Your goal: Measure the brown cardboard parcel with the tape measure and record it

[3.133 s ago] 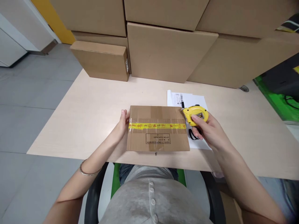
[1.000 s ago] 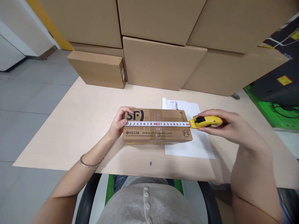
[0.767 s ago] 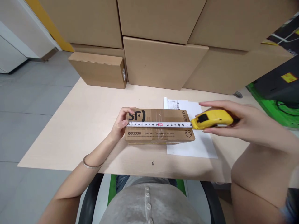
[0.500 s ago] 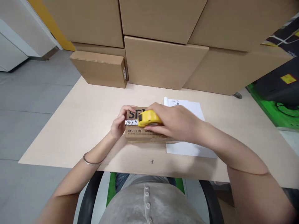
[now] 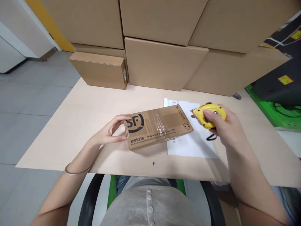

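My left hand [image 5: 108, 133] grips the left end of a flat cardboard box [image 5: 150, 127], fingers on top and thumb along the near side. The box is printed with SF EXPRESS lettering, has clear packing tape across its top, and sits at a slant over the table. To the right of it, my right hand [image 5: 229, 124] is closed around a yellow tape measure [image 5: 201, 115]. Its blade looks drawn in, with only the tip at the mouth. A dark wrist strap hangs beneath the case. Under the box's right part lies a white sheet of paper [image 5: 196, 149], partly covered.
Large cardboard boxes [image 5: 162, 62] are stacked along the back of the light wooden table [image 5: 58, 131]. A smaller brown box [image 5: 101, 70] leans there at the left. Dark equipment [image 5: 277, 88] on a green surface stands at the right. Chair armrests [image 5: 90, 197] flank my body.
The tape measure has come off the box's top and moved right, its blade now drawn in. The box has turned, its right end swinging away from me. My left hand has shifted slightly left.
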The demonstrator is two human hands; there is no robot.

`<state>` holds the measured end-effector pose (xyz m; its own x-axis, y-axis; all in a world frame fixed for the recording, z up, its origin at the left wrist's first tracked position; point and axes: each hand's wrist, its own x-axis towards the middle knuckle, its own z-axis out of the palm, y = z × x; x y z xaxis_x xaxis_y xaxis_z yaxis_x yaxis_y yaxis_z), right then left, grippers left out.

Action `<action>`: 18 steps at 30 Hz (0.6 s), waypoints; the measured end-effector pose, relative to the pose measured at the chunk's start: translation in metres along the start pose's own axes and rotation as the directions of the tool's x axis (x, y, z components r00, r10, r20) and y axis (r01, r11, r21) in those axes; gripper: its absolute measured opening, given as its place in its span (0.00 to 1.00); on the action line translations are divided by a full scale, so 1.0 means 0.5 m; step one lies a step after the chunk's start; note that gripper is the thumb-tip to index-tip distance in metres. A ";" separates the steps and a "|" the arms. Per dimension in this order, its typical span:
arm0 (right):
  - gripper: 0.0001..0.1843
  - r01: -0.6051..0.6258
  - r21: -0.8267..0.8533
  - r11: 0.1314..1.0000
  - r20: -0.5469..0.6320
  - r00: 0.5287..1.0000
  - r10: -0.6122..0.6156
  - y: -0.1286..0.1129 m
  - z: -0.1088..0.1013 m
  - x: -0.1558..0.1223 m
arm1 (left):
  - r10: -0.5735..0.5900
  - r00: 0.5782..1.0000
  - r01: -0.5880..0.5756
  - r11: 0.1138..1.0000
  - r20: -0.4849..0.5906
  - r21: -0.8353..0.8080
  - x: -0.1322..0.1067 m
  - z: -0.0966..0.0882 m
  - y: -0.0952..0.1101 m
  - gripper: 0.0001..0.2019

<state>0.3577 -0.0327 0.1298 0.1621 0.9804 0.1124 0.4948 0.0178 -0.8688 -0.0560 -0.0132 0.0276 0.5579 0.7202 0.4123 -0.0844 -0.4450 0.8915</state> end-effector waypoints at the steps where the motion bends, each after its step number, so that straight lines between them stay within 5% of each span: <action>1: 0.21 -0.101 0.053 0.994 0.028 0.995 0.099 0.017 -0.003 -0.005 | 0.025 1.000 -0.025 0.999 -0.004 0.033 -0.003 0.003 0.002 0.36; 3: 0.20 -0.205 0.169 0.964 0.095 0.977 0.191 0.030 0.006 -0.011 | 0.063 0.998 -0.061 0.995 -0.025 0.084 -0.004 0.018 0.011 0.38; 7: 0.17 -0.122 0.366 0.922 0.135 0.988 0.077 0.002 0.056 0.010 | 0.060 0.997 -0.048 0.970 -0.044 0.238 0.000 0.085 0.059 0.50; 13: 0.21 -0.128 0.468 0.875 0.311 0.950 -0.027 -0.014 0.139 0.097 | 0.105 0.987 -0.028 0.856 -0.120 0.517 -0.002 0.208 0.115 0.49; 18: 0.23 -0.112 0.409 0.906 0.340 0.940 -0.037 -0.007 0.132 0.114 | 0.124 0.991 -0.073 0.832 -0.056 0.549 -0.015 0.204 0.110 0.47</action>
<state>0.3085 0.0362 0.1075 -0.1561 0.9874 -0.0261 0.0811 -0.0135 -0.9966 0.0196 -0.0973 0.0543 0.4957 0.6882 0.5298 0.3424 -0.7154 0.6091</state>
